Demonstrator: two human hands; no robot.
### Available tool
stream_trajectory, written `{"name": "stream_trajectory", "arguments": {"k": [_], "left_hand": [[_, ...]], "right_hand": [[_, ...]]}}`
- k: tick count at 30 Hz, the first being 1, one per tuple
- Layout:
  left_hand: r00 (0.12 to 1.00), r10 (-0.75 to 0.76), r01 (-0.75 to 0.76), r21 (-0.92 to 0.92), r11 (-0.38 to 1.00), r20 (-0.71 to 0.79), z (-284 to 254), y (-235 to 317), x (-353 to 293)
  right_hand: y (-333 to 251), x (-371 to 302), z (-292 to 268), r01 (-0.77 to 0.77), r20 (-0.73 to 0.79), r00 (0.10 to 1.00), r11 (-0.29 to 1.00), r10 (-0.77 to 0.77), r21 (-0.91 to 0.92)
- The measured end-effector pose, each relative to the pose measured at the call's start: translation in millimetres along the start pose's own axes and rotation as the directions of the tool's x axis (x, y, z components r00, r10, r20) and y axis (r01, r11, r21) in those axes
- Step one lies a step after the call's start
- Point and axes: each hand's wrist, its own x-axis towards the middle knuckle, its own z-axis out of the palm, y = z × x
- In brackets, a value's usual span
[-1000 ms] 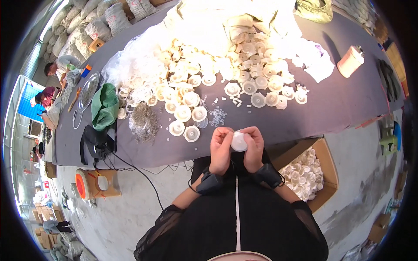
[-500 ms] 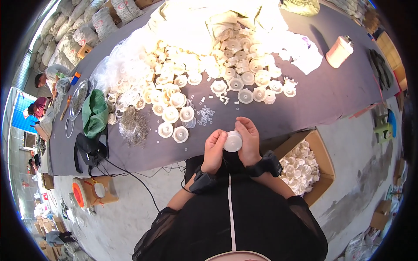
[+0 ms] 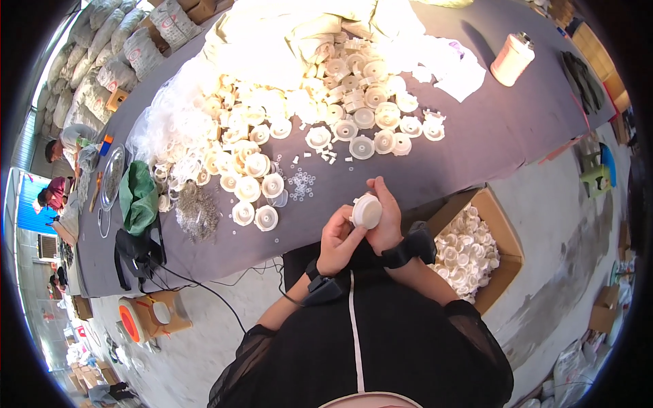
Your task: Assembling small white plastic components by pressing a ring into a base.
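Observation:
Between my hands, just off the table's near edge, is a round white plastic cap (image 3: 367,212) with a flat disc face and small lugs on its rim. My left hand (image 3: 336,239) grips its left side, thumb along the lower edge and fingers curled. My right hand (image 3: 387,221) is wrapped round the right side, partly behind it. Both hands are closed on the cap. Closest on the table are tiny clear rings (image 3: 301,184), a few small white plugs (image 3: 329,158) and loose white caps (image 3: 266,218).
A large heap of white caps (image 3: 364,119) spreads across the grey table (image 3: 469,146). Left of it lie a pile of fine springs (image 3: 197,212), a green bag (image 3: 139,197) and a black pouch (image 3: 135,251) with cables. A cardboard box (image 3: 505,255) full of white parts stands at my right.
The cap has tilted and now shows its side wall. My left thumb has slid from its upper left to its lower edge. The whole view has shifted slightly.

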Motion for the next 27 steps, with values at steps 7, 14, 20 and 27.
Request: {"name": "stream_trajectory", "arguments": {"k": [7, 14, 20, 27], "left_hand": [[0.982, -0.113, 0.14, -0.183, 0.973, 0.151, -12.1, -3.5, 4.7], [0.969, -0.125, 0.209, -0.44, 0.874, 0.213, -29.8, 3.6, 10.1], [0.983, -0.151, 0.179, -0.41, 0.894, 0.101, -31.9, 1.6, 5.1], [0.919, -0.281, 0.109, 0.51, 0.853, 0.275, -20.4, 15.9, 38.9]], "right_hand": [[-13.2, -10.3, -5.0, -0.043, 0.257, 0.966, 0.999, 0.037, 0.014], [-12.2, -16.0, -4.6, 0.103, 0.406, 0.913, 0.988, -0.049, -0.111], [-11.6, -19.1, -7.3, 0.11, 0.525, 0.85, 0.961, 0.04, -0.252], [-23.7, -18.8, -46.9, 0.356, 0.118, 0.934, 0.863, -0.336, -0.358]]}}
